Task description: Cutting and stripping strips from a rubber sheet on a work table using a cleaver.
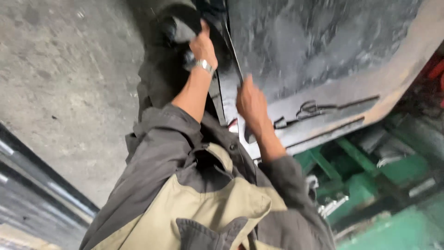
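The picture is blurred by motion. My left hand (203, 45), with a silver wristwatch (204, 65) on the wrist, reaches forward beside a narrow black strip (232, 51) that runs along the edge of a grey metal plate (323, 55). Its thumb points up; its grip is hidden. My right hand (252, 104) is at the near edge of the same plate, fingers curled down over it. A thin wire hook (309, 109) lies on the plate to the right of that hand. My grey and tan jacket (208, 203) fills the lower middle.
Bare concrete floor (69, 83) spreads to the left, with dark rails (27, 185) at the lower left. A green metal frame (351, 171) with bars stands under and to the right of the plate. Something red (437, 69) shows at the right edge.
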